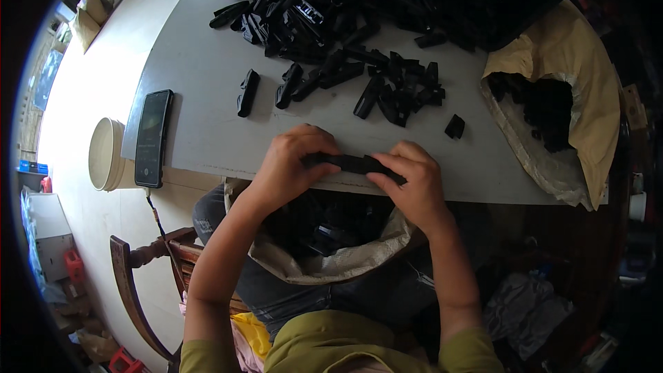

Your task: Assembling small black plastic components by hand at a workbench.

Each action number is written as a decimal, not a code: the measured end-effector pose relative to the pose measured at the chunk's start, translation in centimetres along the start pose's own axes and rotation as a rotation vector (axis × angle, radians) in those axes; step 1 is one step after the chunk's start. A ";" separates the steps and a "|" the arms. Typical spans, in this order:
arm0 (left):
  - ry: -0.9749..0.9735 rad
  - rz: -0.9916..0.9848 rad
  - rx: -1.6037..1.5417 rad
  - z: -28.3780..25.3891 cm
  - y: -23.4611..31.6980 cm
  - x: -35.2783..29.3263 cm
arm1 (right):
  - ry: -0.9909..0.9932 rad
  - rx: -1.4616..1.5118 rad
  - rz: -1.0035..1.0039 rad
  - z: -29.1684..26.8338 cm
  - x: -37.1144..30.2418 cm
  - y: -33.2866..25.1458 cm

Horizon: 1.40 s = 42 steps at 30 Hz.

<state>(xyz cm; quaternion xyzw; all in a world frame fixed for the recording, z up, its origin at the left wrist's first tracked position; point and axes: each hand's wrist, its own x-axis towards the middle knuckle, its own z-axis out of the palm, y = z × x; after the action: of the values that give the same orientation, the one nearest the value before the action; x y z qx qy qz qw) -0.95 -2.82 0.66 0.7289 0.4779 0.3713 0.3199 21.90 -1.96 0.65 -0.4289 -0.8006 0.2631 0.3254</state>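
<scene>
Between my two hands, at the table's near edge, is a long black plastic part [354, 164]. My left hand [293, 159] pinches its left end between thumb and fingers. The right end is gripped the same way by my right hand [412, 174]. Below, in my lap, an open woven sack [345, 268] holds more black plastic pieces. Beyond my hands a cluster of black parts [397, 90] lies on the grey table [200, 97]. One single black part [247, 93] lies apart to the left, and a small black piece [454, 126] to the right.
A large heap of black parts [290, 21] covers the far side of the table. At the right stands an open brown paper sack [594, 103] with black pieces inside. A phone [153, 138] with a cable lies at the left edge, near a pale bucket [106, 154] and a wooden chair [138, 290].
</scene>
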 end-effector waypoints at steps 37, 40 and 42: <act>0.152 0.093 0.065 0.9 1.9 -0.9 | 0.581 0.063 0.201 -2.9 -0.6 3.9; 0.039 0.107 0.067 1.8 1.0 -0.6 | 0.377 -0.251 -0.012 -1.9 -1.3 1.9; 0.046 0.109 0.073 1.8 1.2 -0.4 | 0.273 -0.361 -0.028 -0.9 -1.7 0.6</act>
<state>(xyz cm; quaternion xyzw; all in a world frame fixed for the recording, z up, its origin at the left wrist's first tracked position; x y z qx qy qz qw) 1.03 -3.83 0.61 0.7562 0.4581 0.3871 0.2615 23.60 -2.97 0.30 -0.5006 -0.7892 0.0504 0.3521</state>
